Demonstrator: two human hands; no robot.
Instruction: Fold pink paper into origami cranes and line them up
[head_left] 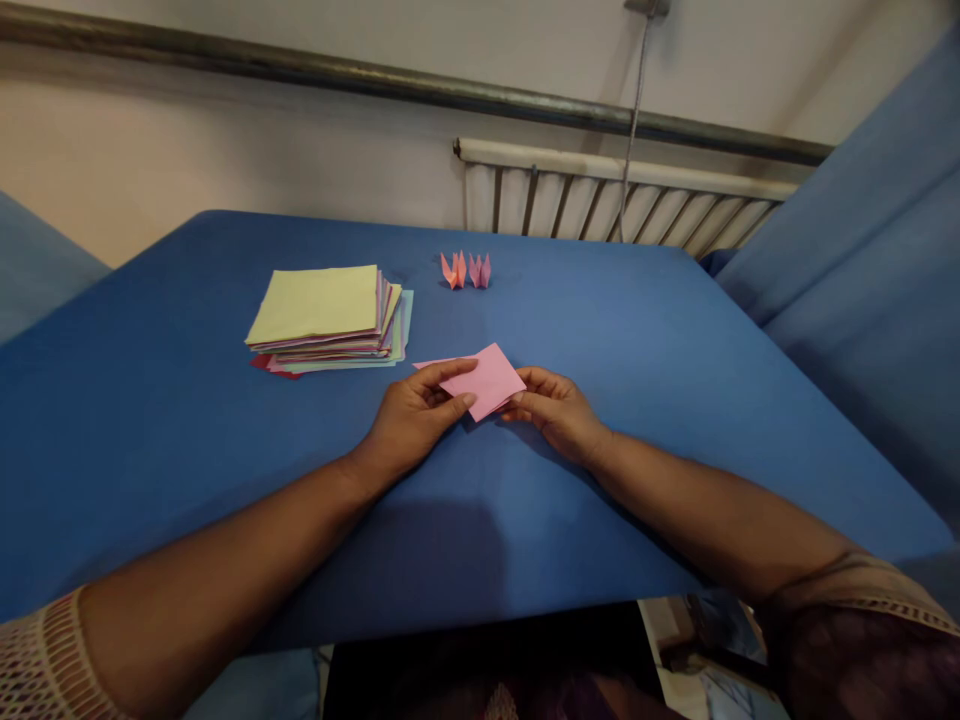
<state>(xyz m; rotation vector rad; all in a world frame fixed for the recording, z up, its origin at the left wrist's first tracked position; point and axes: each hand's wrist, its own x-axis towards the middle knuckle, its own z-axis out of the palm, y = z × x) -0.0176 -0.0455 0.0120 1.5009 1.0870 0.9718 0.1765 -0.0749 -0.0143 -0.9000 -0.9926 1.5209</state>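
A pink sheet of origami paper (pixel 491 380), folded into a diamond with a flap sticking out to the left, is held just above the blue table. My left hand (pixel 416 415) pinches its left side, fingers over the top and thumb at the lower edge. At the right corner, my right hand (pixel 555 405) grips the layers between thumb and fingers. Beyond the hands stand small folded paper figures with pointed tips, an orange one (pixel 454 270) and a purple-pink one (pixel 480 270), side by side.
A thick stack of coloured paper (pixel 322 305), yellow on top, lies on the blue table (pixel 225 450) at the left. Behind the table are a white radiator (pixel 585 165), a metal pipe (pixel 375 80) and a hanging cord (pixel 636 120). A blue curtain (pixel 862 200) borders the right.
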